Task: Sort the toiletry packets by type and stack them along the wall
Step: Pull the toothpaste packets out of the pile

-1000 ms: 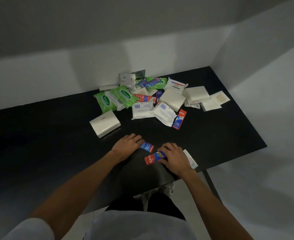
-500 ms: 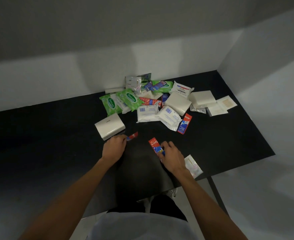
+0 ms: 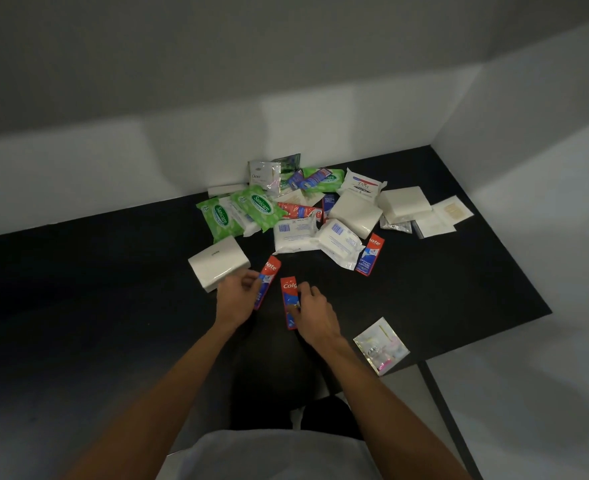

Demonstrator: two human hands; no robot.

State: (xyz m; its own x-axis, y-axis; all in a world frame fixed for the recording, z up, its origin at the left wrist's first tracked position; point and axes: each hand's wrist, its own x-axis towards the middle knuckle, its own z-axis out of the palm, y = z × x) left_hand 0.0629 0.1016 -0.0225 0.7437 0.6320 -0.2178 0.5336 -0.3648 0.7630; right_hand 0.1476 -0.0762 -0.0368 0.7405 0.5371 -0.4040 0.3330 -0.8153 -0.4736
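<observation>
The first toothpaste sachet (image 3: pixel 270 270) is gripped in the left hand (image 3: pixel 235 297). The fingers are curled round its lower half, and its red top end sticks out up and to the right past the fingertips. The second toothpaste sachet (image 3: pixel 288 292) is pinched by the curled fingers of the right hand (image 3: pixel 315 315). It is seen just left of that hand with its lower part covered by the fingers. Whether it is lifted off the black table (image 3: pixel 113 289) cannot be told. The two sachets are held near each other, apart, in front of the mixed pile (image 3: pixel 300 209), which is left unsorted against the wall (image 3: pixel 182 150). A white tissue pack (image 3: pixel 218 261) is found just beside the left hand. A third toothpaste sachet (image 3: pixel 369 254) is seen at the pile's near edge. A silver Dove sachet (image 3: pixel 381 346) is placed at the table's front edge, right of the right wrist.
</observation>
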